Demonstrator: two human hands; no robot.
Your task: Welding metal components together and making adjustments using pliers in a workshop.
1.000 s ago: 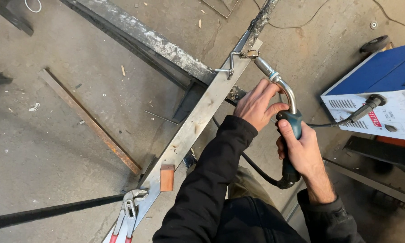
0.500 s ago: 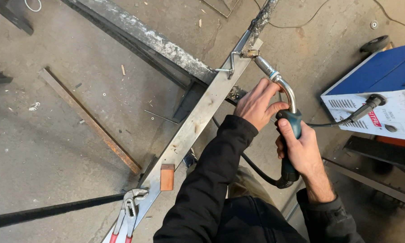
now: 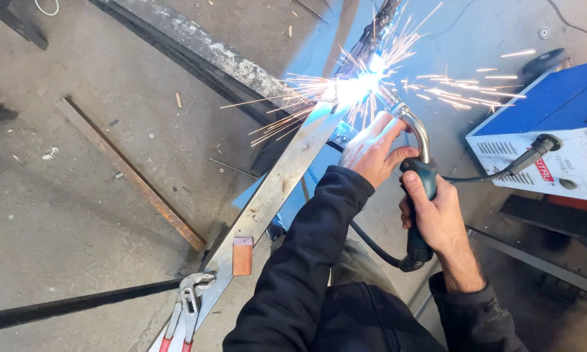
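**Weld in progress at the top of a flat bar**

- Right hand (image 3: 440, 215): closed round the welding torch (image 3: 421, 189) handle, centre right.
- Left hand (image 3: 370, 151): fingers curled on the torch neck, steadying.
- Flat steel bar (image 3: 274, 189): runs diagonally; arc and sparks (image 3: 362, 85) at its upper end, so the joint looks unfinished.
- Copper block (image 3: 242, 255), pliers (image 3: 184, 306): lower end.
- Welding machine (image 3: 554, 130): blue and white box, right edge, with a red label strip.
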